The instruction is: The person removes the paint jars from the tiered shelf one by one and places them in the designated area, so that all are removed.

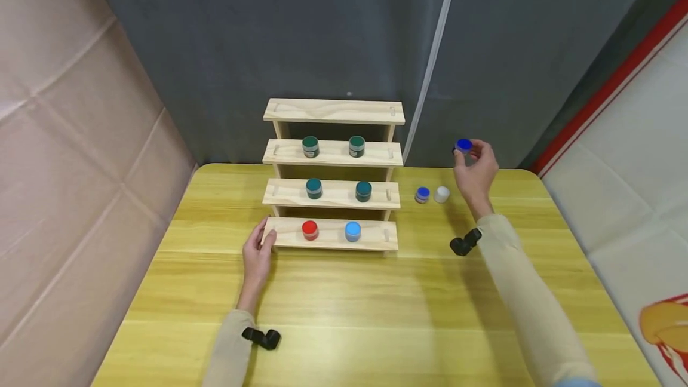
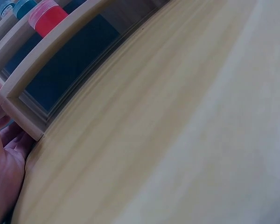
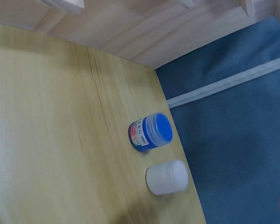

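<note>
Right grip [image 1: 476, 173] pinching our raised blue-lidded jar [image 1: 463, 146], right of the wooden rack [image 1: 333, 111] | left grip [image 1: 257, 258] clasping the lowest tier [image 1: 330, 232] | spare jar [image 1: 422, 194], white pot [image 1: 442, 194] on table [image 1: 344, 315] | we judge: carrying step; next likely calls for a level, steady hold

1. Before you stands a dark grey backdrop [image 1: 258, 34], crossed by a slanting pale strip [image 1: 442, 22].
2. On your left rises a creased, pinkish-beige sheet [image 1: 75, 130].
3. On your right, a white sheet [image 1: 634, 166] carries a red border [image 1: 653, 40] and a red-and-yellow print [image 1: 666, 324].
4. Your yellow wood-grain table [image 1: 344, 297] catches soft glare.
</note>
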Available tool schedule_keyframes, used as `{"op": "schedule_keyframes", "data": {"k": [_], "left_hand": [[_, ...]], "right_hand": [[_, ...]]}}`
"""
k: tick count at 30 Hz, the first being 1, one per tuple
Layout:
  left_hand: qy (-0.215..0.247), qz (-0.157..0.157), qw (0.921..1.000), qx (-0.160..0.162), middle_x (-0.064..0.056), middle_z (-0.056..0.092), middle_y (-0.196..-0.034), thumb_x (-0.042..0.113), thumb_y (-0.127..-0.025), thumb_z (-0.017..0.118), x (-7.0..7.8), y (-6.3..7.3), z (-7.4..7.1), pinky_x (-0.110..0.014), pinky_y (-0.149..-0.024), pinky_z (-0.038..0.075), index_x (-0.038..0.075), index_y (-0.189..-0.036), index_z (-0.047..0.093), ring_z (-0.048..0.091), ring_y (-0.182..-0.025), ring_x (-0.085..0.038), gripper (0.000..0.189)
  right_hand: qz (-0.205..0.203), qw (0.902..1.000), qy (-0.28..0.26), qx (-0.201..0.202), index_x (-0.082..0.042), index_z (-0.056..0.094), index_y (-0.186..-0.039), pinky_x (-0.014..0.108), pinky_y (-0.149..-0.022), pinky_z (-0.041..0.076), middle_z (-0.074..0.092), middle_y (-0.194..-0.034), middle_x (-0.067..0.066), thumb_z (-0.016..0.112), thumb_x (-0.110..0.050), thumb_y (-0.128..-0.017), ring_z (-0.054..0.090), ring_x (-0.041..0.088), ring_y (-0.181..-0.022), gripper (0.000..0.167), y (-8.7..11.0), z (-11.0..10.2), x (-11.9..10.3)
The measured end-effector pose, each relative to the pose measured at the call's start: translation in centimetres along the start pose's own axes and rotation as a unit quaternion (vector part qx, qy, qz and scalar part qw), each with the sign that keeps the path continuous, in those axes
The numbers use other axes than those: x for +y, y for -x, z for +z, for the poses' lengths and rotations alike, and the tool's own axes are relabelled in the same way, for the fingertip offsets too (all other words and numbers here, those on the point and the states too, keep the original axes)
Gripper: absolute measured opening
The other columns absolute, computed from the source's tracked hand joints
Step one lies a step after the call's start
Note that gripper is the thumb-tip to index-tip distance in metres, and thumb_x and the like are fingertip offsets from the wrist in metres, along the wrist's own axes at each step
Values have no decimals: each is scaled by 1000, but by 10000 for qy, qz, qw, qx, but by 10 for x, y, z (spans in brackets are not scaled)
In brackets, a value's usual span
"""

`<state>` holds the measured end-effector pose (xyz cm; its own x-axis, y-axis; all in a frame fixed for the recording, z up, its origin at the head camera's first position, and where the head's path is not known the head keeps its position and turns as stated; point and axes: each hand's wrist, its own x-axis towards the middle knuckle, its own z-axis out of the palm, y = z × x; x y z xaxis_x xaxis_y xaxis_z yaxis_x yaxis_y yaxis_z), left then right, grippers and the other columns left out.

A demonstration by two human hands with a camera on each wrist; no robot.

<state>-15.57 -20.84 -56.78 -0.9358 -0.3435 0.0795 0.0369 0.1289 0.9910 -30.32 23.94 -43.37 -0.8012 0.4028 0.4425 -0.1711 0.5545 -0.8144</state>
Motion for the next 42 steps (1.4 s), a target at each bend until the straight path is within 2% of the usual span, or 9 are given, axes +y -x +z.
{"op": "schedule_keyframes", "data": {"k": [6, 10, 13, 18, 21, 31, 34, 37, 42], "left_hand": [[22, 36, 10000, 37, -16, 44, -157, 18, -104, 58, 1, -1, -1, -23, -117, 36, 5, -148, 49, 36, -149, -32, 48], [138, -32, 9999, 33, -16, 47, -155, 14, -103, 58, 2, -1, -2, -9, -86, 51, 5, -148, 50, 48, -141, -23, 47], [181, -2, 9998, -24, -20, 47, -153, 10, -102, 58, 13, 3, -2, -12, -60, 48, 0, -147, 49, 58, -125, -7, 47], [82, 75, 9999, -94, -25, 47, -151, 7, -102, 57, 38, 10, -1, -15, -54, 47, -7, -145, 48, 58, -104, 13, 46], [111, 73, 9999, -103, -24, 47, -151, 6, -102, 57, 39, 10, -1, -15, -51, 45, -6, -145, 48, 60, -86, 8, 46], [73, 61, 10000, -19, -24, 47, -152, 7, -101, 57, 38, 11, 0, -14, -50, 44, -5, -145, 50, 57, -88, 14, 46], [31, 11, 10000, -16, -23, 46, -153, 8, -102, 57, 39, 11, 0, -12, -55, 46, -4, -146, 49, 64, -102, 1, 46], [13, -30, 10000, -68, -23, 44, -155, 8, -102, 56, 42, 11, -1, -7, -74, 50, -5, -147, 47, 52, -137, -20, 47], [-53, -70, 9999, -134, -24, 41, -156, 8, -103, 55, 42, 12, -1, -4, -98, 42, -7, -147, 46, 36, -148, -36, 47]], "right_hand": [[218, 9997, -27, 52, 2, 57, -129, 39, -107, 48, 63, -126, 18, 69, -16, -97, 59, 28, -116, 39, 5, -6, 7], [284, 9995, 64, 132, 2, 57, -130, 36, -106, 49, 64, -127, 19, 69, -17, -97, 60, 28, -116, 40, 8, -10, 14], [350, 9992, 84, 165, 3, 57, -129, 35, -105, 49, 64, -126, 19, 69, -16, -96, 60, 28, -116, 40, 11, -14, 20], [426, 9988, 193, 104, 4, 57, -129, 37, -105, 49, 65, -126, 20, 70, -16, -96, 61, 29, -116, 41, 17, -20, 32], [505, 9983, 286, 112, 4, 58, -128, 38, -104, 50, 66, -125, 20, 70, -16, -95, 62, 30, -115, 40, 19, -21, 42], [761, 9957, 532, 26, 7, 59, -126, 42, -102, 53, 69, -123, 23, 71, -13, -93, 65, 33, -111, 40, 27, -27, 65], [908, 9940, 602, -100, 5, 59, -128, 40, -102, 53, 68, -124, 22, 71, -16, -94, 65, 32, -112, 41, 30, -28, 69], [1110, 9917, 603, -246, 3, 59, -130, 40, -103, 53, 68, -126, 22, 70, -18, -95, 65, 31, -114, 44, 33, -29, 73], [1268, 9884, 686, -470, 3, 58, -132, 44, -104, 52, 67, -127, 22, 72, -19, -94, 66, 32, -116, 46, 40, -27, 79]]}}
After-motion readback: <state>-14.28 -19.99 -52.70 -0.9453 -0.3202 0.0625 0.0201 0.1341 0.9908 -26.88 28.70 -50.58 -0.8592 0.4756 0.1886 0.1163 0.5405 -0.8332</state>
